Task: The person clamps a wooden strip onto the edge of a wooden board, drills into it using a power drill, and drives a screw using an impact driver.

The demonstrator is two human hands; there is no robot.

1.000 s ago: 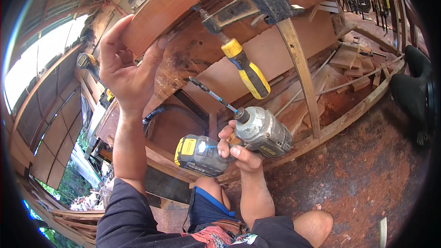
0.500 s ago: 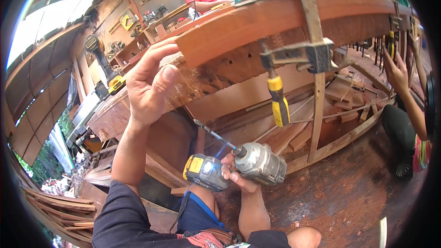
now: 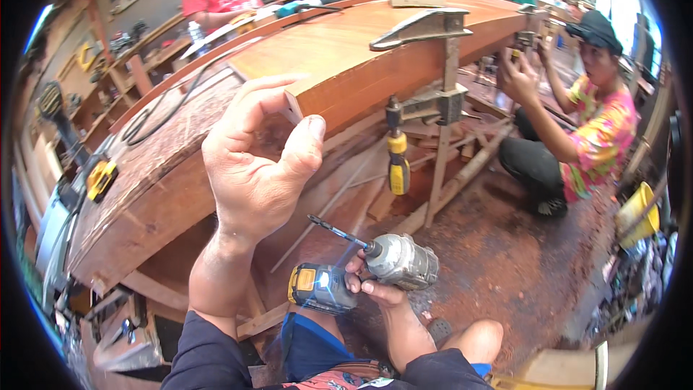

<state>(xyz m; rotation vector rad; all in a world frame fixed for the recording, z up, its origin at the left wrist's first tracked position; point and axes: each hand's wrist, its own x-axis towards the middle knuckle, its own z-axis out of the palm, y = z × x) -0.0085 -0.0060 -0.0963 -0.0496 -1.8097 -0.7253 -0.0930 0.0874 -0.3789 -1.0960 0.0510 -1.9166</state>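
My left hand (image 3: 260,155) is raised at the near end of a long curved reddish-brown wooden board (image 3: 375,83). Its fingers and thumb bend around the board's end corner; a small pale patch shows between them, and I cannot make out what it is. Lower down, my right hand (image 3: 379,290) grips a cordless impact driver (image 3: 404,261) by its handle. The driver has a grey body, a yellow-and-black battery (image 3: 321,287) and a long bit pointing up and left. A bar clamp (image 3: 426,107) with a yellow-and-black handle (image 3: 398,162) holds the board farther along.
A rough wooden workbench (image 3: 137,224) lies under the board's left side, with a black cord on it. Another yellow-and-black power tool (image 3: 97,177) stands at left. A crouching person (image 3: 592,115) is at the right, and two people stand behind the board. Scrap timber lies below.
My view has swung right and upward over the board, bringing the crouching person into full view. My left thumb has come nearer the board's end. The driver stays in my right hand.
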